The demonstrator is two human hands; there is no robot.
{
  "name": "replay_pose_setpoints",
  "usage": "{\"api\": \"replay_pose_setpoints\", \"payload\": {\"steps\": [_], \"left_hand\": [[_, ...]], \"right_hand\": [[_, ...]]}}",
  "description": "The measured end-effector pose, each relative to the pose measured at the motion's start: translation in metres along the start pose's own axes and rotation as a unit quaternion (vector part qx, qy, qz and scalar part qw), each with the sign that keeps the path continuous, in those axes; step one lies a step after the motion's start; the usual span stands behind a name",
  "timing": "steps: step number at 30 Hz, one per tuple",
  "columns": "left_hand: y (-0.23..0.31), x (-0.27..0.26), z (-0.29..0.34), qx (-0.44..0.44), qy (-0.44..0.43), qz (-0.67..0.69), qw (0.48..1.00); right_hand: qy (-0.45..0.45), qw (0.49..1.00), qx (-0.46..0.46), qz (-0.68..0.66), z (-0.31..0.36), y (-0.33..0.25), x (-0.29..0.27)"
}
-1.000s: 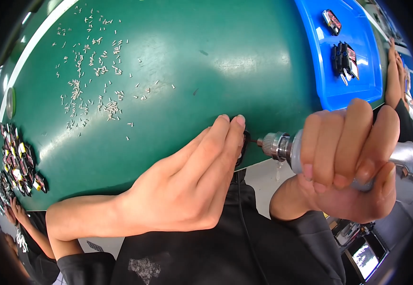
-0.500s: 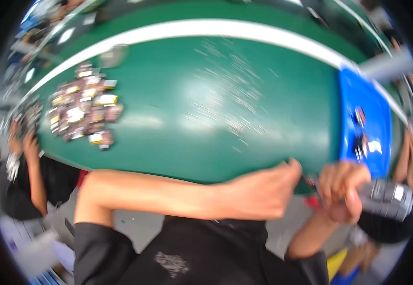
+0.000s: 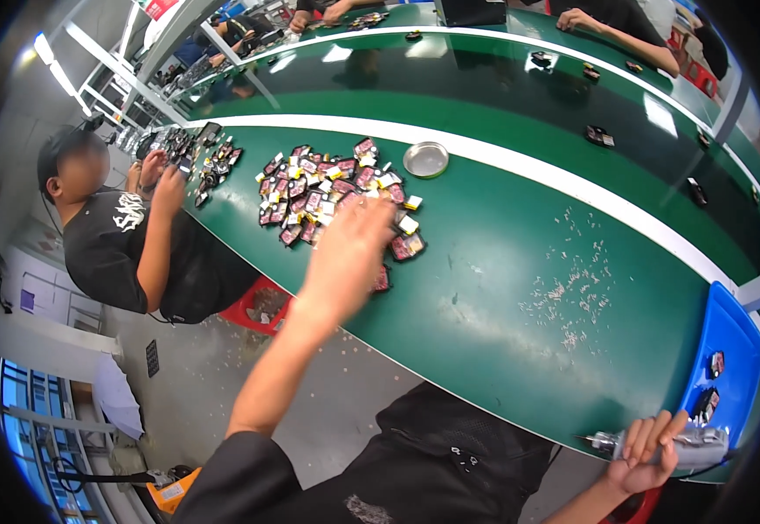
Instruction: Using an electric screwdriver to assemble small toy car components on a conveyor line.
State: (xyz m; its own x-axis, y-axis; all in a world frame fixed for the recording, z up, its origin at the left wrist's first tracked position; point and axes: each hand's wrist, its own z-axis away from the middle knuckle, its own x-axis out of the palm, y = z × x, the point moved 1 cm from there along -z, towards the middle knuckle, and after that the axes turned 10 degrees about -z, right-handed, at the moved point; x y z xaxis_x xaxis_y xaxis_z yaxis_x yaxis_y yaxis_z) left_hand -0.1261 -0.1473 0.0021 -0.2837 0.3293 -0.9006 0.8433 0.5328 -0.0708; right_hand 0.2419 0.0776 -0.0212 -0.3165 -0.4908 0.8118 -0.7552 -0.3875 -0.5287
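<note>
Over the heap of small parts (image 3: 332, 194) on the green worktop (image 3: 502, 262), the left hand (image 3: 349, 249) reaches out with fingers stretched and blurred; whether it has hold of anything cannot be told. That heap lies left of centre, a mix of red, pink, yellow and dark pieces too many and too small to count. One round metal dish (image 3: 425, 159) sits just beyond it on the far side. At the near right edge, the right hand (image 3: 646, 450) is closed around one silver power screwdriver (image 3: 686, 441), its tip pointing left. Just beyond that hand one blue tray (image 3: 734, 336) rests on the worktop, holding two dark parts. Between heap and tray, tiny pale screws (image 3: 572, 293) lie scattered, uncounted. One white stripe (image 3: 590, 188) runs the length of the worktop on the far side. At far left a person in a black shirt (image 3: 114, 240) works with both hands over a second heap of parts (image 3: 205, 162). Across the far side, another person's forearm (image 3: 611, 31) rests on the worktop.
</note>
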Motion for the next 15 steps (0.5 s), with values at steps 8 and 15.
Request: {"api": "replay_pose_setpoints", "payload": {"steps": [8,15], "left_hand": [[0.031,-0.007,-0.033,0.018,0.068,-0.010,0.997],[0.115,0.038,-0.093,0.133,-0.004,0.137,0.982]], "right_hand": [[0.095,0.991,0.027,-0.090,0.003,0.025,-0.005],[0.124,0.982,0.003,-0.141,0.015,0.022,-0.012]]}}
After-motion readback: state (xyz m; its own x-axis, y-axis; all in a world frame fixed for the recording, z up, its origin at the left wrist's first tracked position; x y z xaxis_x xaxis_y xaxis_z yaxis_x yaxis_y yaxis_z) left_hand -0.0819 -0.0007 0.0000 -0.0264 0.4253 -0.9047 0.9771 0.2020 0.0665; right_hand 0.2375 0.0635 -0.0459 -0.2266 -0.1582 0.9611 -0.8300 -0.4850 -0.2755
